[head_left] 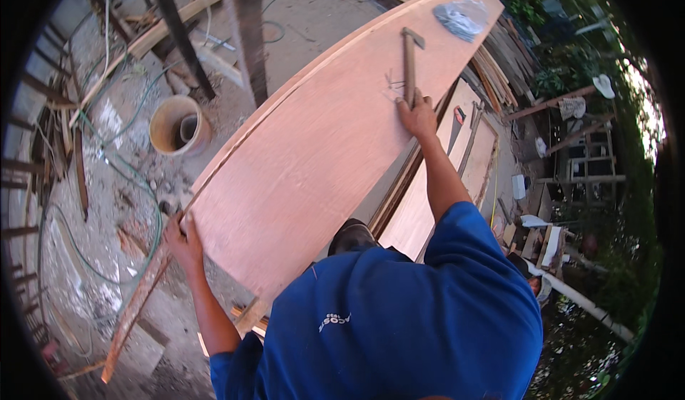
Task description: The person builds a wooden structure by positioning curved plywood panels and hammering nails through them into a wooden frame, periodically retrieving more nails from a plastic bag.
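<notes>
A long reddish plywood panel (300,143) stretches away in front of me, its left side slightly curved. At its near left corner my left hand (185,244) grips the edge, thumb on the face side and fingers partly hidden. My right hand (418,117) is closed round the wooden handle of a hammer (409,68), which lies along the panel with its head pointing away from me. Beside the handle are several loose nails (394,82). Toward the far end rests a clear plastic bag (461,19), its contents hard to make out.
A dirty bucket (163,130) stands on the littered floor left of the panel, near a green hose (155,214). Upright posts (247,36) rise beyond. Wooden planks (492,79) and another framed panel (479,154) lie to the right. A rough timber (139,300) slants below my left hand.
</notes>
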{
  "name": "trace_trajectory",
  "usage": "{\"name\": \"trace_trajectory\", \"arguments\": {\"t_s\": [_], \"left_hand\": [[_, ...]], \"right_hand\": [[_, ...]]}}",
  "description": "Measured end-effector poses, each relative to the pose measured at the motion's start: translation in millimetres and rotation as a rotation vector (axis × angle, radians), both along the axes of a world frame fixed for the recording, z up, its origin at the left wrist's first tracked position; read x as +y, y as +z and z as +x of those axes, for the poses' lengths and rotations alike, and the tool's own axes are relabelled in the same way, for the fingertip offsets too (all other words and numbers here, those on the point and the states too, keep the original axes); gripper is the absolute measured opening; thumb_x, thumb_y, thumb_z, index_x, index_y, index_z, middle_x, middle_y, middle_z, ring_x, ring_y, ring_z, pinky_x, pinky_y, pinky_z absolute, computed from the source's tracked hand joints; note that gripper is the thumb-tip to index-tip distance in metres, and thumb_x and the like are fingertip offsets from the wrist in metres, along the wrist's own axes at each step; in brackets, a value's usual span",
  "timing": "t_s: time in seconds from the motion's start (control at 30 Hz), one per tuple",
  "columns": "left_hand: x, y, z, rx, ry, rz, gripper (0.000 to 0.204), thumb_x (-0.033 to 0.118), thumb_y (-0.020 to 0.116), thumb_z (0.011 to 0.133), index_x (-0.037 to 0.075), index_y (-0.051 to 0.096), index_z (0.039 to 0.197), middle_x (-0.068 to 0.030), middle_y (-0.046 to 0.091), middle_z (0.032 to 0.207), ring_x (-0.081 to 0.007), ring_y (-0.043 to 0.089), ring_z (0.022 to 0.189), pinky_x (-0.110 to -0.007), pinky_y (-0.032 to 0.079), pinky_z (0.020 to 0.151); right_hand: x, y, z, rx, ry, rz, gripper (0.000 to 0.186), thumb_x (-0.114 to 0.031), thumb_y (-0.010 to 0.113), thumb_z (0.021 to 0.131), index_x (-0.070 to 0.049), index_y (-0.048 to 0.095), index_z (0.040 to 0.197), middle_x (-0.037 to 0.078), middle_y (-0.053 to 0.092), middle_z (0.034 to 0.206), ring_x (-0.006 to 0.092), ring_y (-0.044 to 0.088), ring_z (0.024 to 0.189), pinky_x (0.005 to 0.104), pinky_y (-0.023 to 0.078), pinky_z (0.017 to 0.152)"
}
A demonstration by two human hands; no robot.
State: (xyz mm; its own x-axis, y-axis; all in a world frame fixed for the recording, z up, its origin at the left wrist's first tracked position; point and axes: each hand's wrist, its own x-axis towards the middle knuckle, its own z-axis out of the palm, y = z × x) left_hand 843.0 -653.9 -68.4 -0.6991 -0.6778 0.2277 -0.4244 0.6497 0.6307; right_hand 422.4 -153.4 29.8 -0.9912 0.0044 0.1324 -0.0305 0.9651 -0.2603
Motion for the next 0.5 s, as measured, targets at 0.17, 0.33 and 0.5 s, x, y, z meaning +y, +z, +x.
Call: {"name": "trace_trajectory", "arguments": {"t_s": [0.17,0.33,0.5], "left_hand": [[25.3,30.6,-13.9,-0.091,0.039,-0.208,0.043,0.033,0.066,0.102,-0.001,0.068,0.127,-0.0251,0.068,0.127,-0.0432,0.06,0.123,-0.052,0.042,0.11],[131.7,84.1,-123.2,0.048,-0.054,-0.142,0.029,0.015,0.073,0.095,-0.005,0.071,0.116,-0.0232,0.071,0.12,-0.0409,0.066,0.116,-0.048,0.05,0.105],[280.6,116.1,-333.1,0.183,-0.432,0.176,0.017,0.007,0.076,0.086,-0.001,0.074,0.101,-0.0197,0.071,0.101,-0.0347,0.069,0.095,-0.042,0.055,0.087]], "right_hand": [[19.3,0.6,-18.5,-0.058,0.102,-0.1,0.069,-0.047,0.071,0.089,-0.003,0.058,0.141,0.028,0.063,0.126,0.0473,0.065,0.115,0.0523,0.052,0.101],[40.9,-3.9,-28.4,-0.11,0.211,-0.329,0.066,-0.036,0.077,0.085,0.0,0.059,0.137,0.025,0.071,0.112,0.0422,0.07,0.105,0.0481,0.055,0.095],[65.9,-3.0,-40.1,-0.289,0.223,-0.761,0.072,-0.026,0.083,0.082,0.006,0.056,0.14,0.021,0.075,0.106,0.0297,0.074,0.095,0.0386,0.058,0.087]]}}
